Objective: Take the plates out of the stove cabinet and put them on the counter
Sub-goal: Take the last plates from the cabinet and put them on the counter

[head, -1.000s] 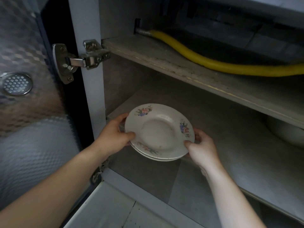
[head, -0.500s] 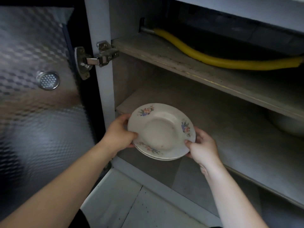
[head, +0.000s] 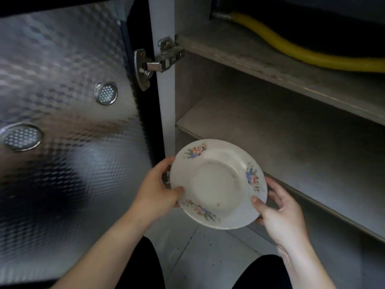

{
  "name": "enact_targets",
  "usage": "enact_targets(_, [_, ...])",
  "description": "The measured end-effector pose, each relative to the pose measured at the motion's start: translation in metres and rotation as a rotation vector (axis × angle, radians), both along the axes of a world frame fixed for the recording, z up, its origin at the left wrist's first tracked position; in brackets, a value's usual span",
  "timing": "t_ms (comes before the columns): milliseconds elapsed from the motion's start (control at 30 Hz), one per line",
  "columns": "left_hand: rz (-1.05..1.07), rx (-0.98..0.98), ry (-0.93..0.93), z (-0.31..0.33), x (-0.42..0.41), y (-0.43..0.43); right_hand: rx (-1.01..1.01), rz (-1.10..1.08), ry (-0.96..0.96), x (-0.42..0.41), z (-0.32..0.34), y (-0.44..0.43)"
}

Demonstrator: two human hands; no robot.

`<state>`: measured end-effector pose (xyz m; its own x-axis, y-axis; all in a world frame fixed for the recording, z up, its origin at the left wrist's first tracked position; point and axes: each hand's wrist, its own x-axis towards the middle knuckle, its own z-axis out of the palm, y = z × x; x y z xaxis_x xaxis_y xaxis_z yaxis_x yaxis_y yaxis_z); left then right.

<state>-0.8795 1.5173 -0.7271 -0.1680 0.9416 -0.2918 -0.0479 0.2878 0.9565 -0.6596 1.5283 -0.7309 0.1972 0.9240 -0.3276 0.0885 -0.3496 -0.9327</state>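
White plates with flower prints (head: 216, 184), stacked, hang in the air just in front of the open cabinet's lower shelf (head: 291, 142). My left hand (head: 158, 190) grips the stack's left rim, thumb on top. My right hand (head: 281, 215) grips the right rim, thumb on top and fingers underneath. Only the top plate's face shows; the ones below are mostly hidden. The counter is out of view.
The open cabinet door (head: 62, 122), lined with shiny foil and bearing round metal vents (head: 105, 93), stands at the left on a metal hinge (head: 158, 63). A yellow hose (head: 291, 53) lies on the upper shelf. Pale floor tiles (head: 208, 257) and my dark-clad knees lie below.
Both hands have drawn the plates out of the cabinet, off the lower shelf and toward me, over the floor. The view has pulled back and shifted left.
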Motion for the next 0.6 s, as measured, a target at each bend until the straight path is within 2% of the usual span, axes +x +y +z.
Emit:
enact_targets(200, [0.03, 0.031, 0.029, 0.007, -0.003, -0.006, 0.004, 0.02, -0.053, -0.008, 0.008, -0.002])
enact_targets(300, [0.026, 0.026, 0.104, 0.023, -0.006, -0.011, -0.016, 0.019, -0.077, -0.013, 0.026, -0.003])
enact_targets(600, [0.104, -0.21, 0.188, 0.146, -0.02, -0.066, -0.205, 0.098, -0.143, -0.034, 0.149, -0.042])
